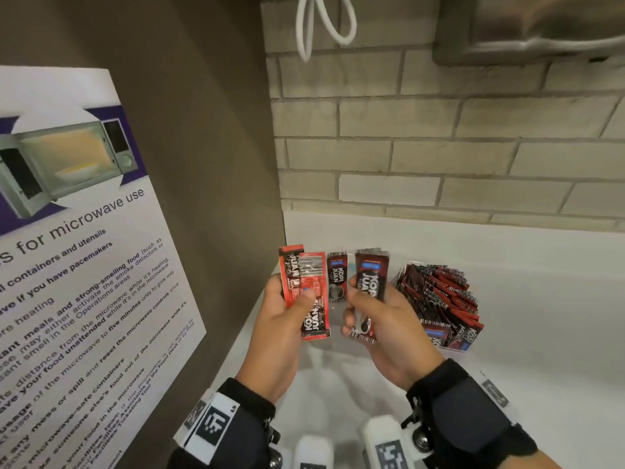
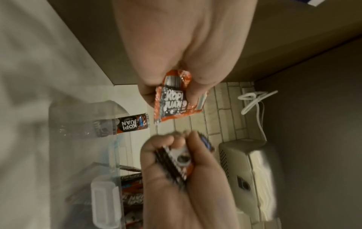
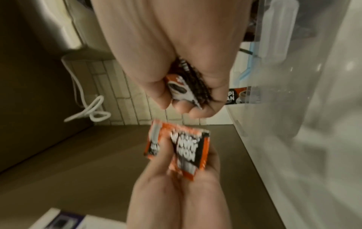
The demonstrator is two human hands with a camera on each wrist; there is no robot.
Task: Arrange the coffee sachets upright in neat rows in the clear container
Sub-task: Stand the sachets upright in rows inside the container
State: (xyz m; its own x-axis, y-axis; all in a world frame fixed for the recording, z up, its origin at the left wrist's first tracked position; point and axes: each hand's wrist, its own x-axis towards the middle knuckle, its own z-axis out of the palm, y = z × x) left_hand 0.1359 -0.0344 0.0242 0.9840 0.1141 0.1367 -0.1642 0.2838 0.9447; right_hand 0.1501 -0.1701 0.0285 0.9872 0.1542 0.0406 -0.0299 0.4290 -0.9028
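Observation:
My left hand (image 1: 287, 306) grips two red Kopi Juan sachets (image 1: 306, 292) upright, thumb on their front. My right hand (image 1: 358, 309) grips a small stack of dark sachets (image 1: 370, 289) just to the right; the hands are close but apart. Behind them one dark sachet (image 1: 337, 279) stands upright alone in the clear container (image 1: 455, 349). Several more sachets (image 1: 439, 299) are packed in rows at its right end. In the left wrist view the red sachets (image 2: 176, 102) hang above the right hand's stack (image 2: 176, 162). The right wrist view shows the stack (image 3: 184, 89) and red sachets (image 3: 182, 148), blurred.
A brown cabinet panel (image 1: 203, 147) with a microwave-use poster (image 1: 77, 252) stands close on the left. A tiled wall (image 1: 439, 157) runs behind the white counter (image 1: 541, 333). A white cable loop (image 1: 324, 25) and a metal dispenser (image 1: 534, 28) hang above.

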